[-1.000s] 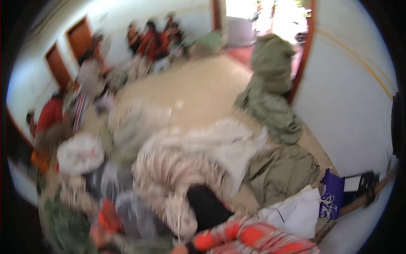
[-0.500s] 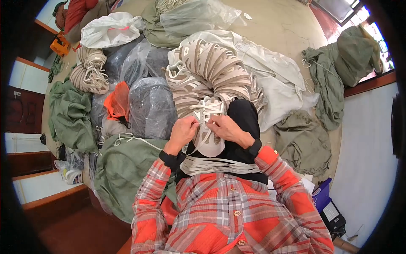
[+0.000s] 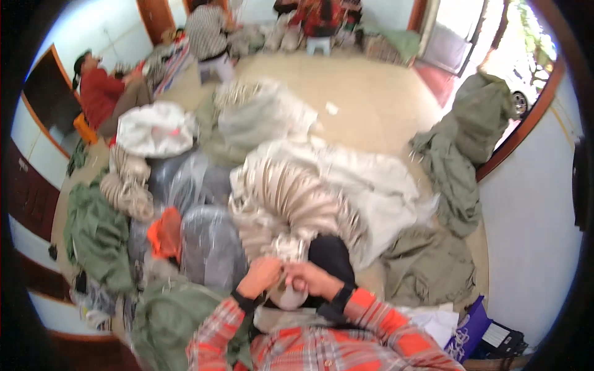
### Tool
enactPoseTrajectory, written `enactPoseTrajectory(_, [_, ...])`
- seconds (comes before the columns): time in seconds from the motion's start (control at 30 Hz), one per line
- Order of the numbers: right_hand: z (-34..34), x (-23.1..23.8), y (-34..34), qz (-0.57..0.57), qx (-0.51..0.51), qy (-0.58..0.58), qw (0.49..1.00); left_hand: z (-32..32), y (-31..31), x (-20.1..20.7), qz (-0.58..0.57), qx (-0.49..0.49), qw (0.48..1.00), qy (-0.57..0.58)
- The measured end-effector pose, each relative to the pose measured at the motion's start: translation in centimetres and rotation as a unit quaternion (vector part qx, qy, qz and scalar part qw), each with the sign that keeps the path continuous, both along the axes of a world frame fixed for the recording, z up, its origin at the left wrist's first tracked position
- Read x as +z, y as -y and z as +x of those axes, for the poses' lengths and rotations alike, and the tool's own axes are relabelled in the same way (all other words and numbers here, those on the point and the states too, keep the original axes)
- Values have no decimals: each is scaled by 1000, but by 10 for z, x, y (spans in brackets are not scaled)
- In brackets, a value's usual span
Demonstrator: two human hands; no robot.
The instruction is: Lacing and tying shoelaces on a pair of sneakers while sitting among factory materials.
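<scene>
My left hand [image 3: 262, 276] and my right hand [image 3: 311, 279] meet over my lap, both pinching a bunch of pale beige cord [image 3: 286, 255]. The cord runs up into a big heap of looped beige cord [image 3: 291, 198] lying across a white sack [image 3: 377, 185] in front of me. Both forearms wear orange plaid sleeves with dark cuffs. A dark cloth [image 3: 332, 256] covers my knee just right of the hands.
Clear plastic bags [image 3: 207, 244], an orange bag [image 3: 164, 234] and green sacks [image 3: 96, 232] lie at my left. More green sacks [image 3: 461, 161] pile by the door at right. People sit along the far wall [image 3: 105, 93]. A purple bag [image 3: 470, 331] stands at lower right.
The view has tilted up since half a second ago, showing more of the room. My hands stay together on the cord, now a little lower in the picture.
</scene>
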State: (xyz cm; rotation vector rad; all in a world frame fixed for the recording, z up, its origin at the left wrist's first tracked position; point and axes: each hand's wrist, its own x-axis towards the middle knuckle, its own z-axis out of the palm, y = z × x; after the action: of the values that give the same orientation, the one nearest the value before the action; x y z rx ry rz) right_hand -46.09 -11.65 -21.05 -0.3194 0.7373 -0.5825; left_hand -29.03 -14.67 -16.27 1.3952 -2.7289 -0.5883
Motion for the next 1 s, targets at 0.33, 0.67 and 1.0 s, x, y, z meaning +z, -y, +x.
enactPoseTrajectory(0.33, [-1,0,-4,68,9,126,990,39,-13,-54,543,395,604,-430])
enactPoseTrajectory(0.67, [-6,5,53,-157,301,-175,924,32,-23,-36,523,423,599,-435])
enactPoseTrajectory(1.0, [3,-5,48,-296,271,-220,889,35,-17,-62,515,439,612,-408])
